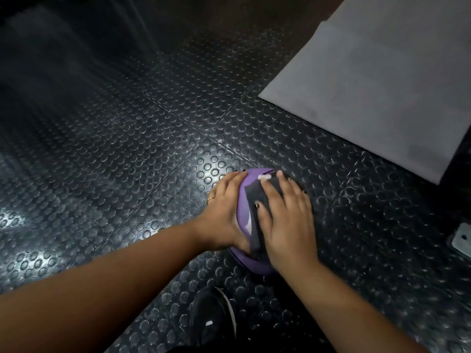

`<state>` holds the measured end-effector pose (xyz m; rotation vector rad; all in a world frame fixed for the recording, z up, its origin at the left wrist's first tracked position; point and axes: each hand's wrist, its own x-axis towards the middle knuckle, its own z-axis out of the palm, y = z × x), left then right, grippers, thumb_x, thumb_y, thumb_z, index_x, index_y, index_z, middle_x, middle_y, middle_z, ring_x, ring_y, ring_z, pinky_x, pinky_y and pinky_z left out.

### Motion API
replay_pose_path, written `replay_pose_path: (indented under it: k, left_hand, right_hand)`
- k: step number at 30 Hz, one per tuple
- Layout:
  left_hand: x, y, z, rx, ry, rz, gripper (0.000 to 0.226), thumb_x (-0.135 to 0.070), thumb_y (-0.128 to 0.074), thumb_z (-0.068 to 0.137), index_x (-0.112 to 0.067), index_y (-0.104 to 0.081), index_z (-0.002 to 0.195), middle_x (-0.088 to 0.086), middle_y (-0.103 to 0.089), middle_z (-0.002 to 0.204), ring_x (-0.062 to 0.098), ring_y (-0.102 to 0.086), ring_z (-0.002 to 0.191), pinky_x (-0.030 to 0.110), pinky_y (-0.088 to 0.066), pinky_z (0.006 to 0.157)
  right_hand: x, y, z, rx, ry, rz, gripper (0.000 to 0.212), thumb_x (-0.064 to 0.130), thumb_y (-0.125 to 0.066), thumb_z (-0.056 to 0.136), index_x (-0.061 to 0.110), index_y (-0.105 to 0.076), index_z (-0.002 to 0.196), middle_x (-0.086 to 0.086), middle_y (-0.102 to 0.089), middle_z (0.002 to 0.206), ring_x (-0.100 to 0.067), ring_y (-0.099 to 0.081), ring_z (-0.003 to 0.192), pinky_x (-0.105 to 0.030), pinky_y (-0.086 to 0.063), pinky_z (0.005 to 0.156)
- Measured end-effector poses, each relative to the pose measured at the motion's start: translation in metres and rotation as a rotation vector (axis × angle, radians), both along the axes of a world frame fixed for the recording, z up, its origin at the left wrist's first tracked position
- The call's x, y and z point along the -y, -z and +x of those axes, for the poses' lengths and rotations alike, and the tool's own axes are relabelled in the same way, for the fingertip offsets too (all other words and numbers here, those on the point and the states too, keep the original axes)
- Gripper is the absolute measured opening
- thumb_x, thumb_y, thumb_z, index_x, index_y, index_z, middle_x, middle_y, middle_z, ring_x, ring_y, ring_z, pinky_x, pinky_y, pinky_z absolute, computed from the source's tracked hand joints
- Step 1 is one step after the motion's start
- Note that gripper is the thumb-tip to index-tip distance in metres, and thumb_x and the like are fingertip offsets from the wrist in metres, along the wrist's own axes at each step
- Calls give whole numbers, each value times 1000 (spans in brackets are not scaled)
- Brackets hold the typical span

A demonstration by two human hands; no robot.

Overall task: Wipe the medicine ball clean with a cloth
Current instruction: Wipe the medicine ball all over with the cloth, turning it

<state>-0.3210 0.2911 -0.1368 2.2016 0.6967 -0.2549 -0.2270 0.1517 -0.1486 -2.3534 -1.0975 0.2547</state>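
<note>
We see the purple medicine ball point(243, 208) resting on a black rubber floor point(127, 149) covered in raised round studs, a little right of centre and low in the head view, with both hands on it. The left hand point(224, 207) lies against the ball's left side, fingers straight and close together, curving over the surface so that the fingertips reach the far edge; it pinches nothing, it simply steadies the ball. A thin gold ring point(211, 198) shows on one of its fingers. The right hand point(285, 217) is laid flat on top, fingers spread and extended, pressing a dark grey cloth point(253, 194) down onto the ball. The cloth sits between palm and ball, and we can make out its edge running along the left of the hand, from near the fingertips down toward the wrist, with bare purple showing between it and the left hand. The nails on both hands look dark. A small pale patch point(265, 177) sits on the ball just beyond the right index finger; we cannot tell what it is. At the upper right a large grey mat point(382, 85) lies on the floor, well apart from the ball. Near the bottom, between the two forearms, we see a dark shoe point(211, 317) with a lighter sole edge, and at the right border a pale metal plate point(462, 238).
</note>
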Motion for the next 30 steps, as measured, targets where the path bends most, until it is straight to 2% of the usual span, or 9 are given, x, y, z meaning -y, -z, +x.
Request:
replay_pose_path:
  k: [3, 7, 9, 13, 16, 19, 22, 25, 30]
  left_hand:
    - [6, -2, -3, 13, -8, 16, 164, -55, -97, 27, -31, 0, 156, -21, 0, 153, 16, -4, 148, 48, -16, 124]
    - [10, -2, -13, 44, 34, 23, 156, -55, -98, 34, -36, -2, 155, -24, 1, 153, 18, -8, 149, 55, -24, 121]
    - [4, -3, -16, 45, 34, -5, 153, -55, -98, 36, -38, -3, 155, -24, 1, 154, 17, -10, 149, 54, -27, 120]
    - [-11, -6, -13, 27, -32, -100, 149, -43, -101, 39, -41, -5, 153, -32, -8, 143, 15, -21, 142, 50, -33, 117]
    - [-17, -2, -15, 30, -123, -169, 149, -50, -98, 34, -42, -7, 153, -34, -16, 132, 14, -26, 139, 51, -36, 116]
    - [-15, 2, -20, 45, -192, -185, 152, -55, -95, 30, -38, -8, 153, -32, -18, 128, 12, -24, 139, 49, -32, 119]
    - [-12, 5, -24, 62, -219, -155, 155, -57, -92, 27, -34, -6, 154, -28, -16, 130, 9, -22, 138, 41, -26, 121]
    - [-11, 8, -26, 81, -223, -135, 154, -57, -88, 27, -31, -5, 154, -24, -16, 132, 4, -21, 135, 34, -22, 121]
    - [-12, 10, -26, 97, -264, -143, 159, -59, -91, 25, -28, -5, 155, -21, -17, 135, -3, -20, 133, 30, -22, 121]
  right_hand:
    - [-47, -6, 41, -149, 12, -168, 49, 44, -27, 98, 21, -51, 135, -8, -45, 144, -27, -41, 132, -41, -32, 110]
    - [-67, -1, 103, -687, 33, -360, 36, 28, -39, 102, 9, -58, 126, -16, -57, 127, -31, -53, 113, -34, -41, 93]
    - [-43, 9, 111, -947, 194, -260, 34, 29, -42, 101, 7, -61, 118, -14, -60, 112, -27, -56, 95, -31, -42, 80]
    - [10, 50, 78, -1311, 731, 55, 43, 28, -33, 104, 11, -54, 69, -3, -58, 46, -14, -54, 40, -19, -38, 38]
    - [21, 53, 33, -1498, 891, 495, 33, 18, -25, 104, 13, -55, 90, 2, -64, 55, 1, -56, 38, -12, -44, 39]
    - [16, 40, -1, -1363, 715, 780, 27, 27, -47, 97, 24, -57, 121, 3, -70, 105, -4, -68, 88, -34, -53, 91]
    - [13, 28, -13, -730, 318, 534, 42, 51, -41, 94, 44, -45, 135, 6, -31, 154, -17, -26, 143, -45, -19, 116]
    - [-7, 8, -2, -193, 13, 251, 42, 42, -26, 99, 41, -42, 138, 16, -20, 157, -14, -12, 146, -42, -11, 118]
    - [-61, -11, 35, -60, -272, -29, 39, 42, -29, 100, 39, -48, 134, 10, -32, 153, -22, -30, 139, -42, -24, 112]
